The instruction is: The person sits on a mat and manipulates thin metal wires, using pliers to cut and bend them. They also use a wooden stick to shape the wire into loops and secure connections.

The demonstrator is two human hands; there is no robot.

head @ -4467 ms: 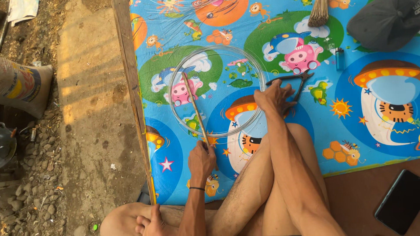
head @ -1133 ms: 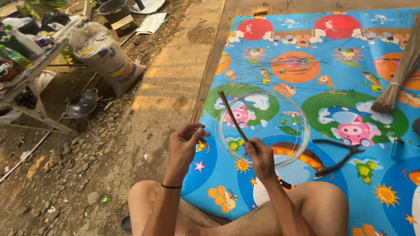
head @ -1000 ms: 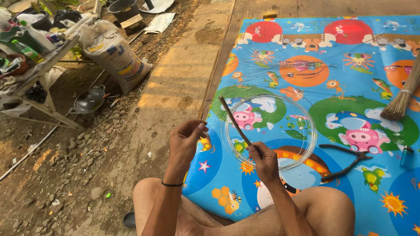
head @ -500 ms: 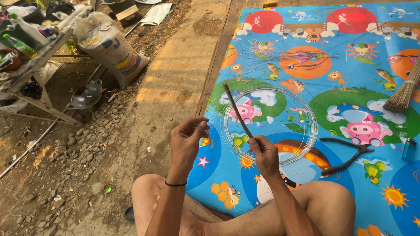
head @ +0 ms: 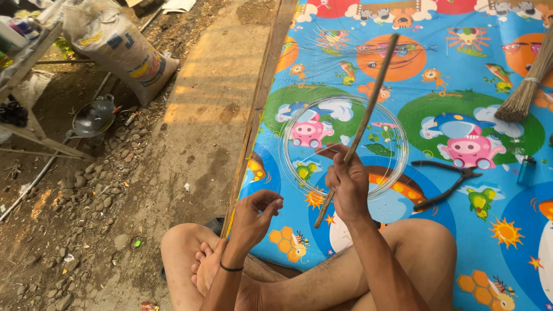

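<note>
Bamboo-brown, one thin stick rises tilted up and away from the right hand, whose grip is closed around its lower part, the short end poking out below the fist. One coil of clear line lies on the bright play mat just behind that grip. Left hand hovers lower-left, fingers pinched, on what I cannot tell. Mat's wooden edge runs left of both hands, with bare dirt beyond. Right of the grip lie one pair of pliers, one lighter and one broom.

thin stick in right hand
</note>
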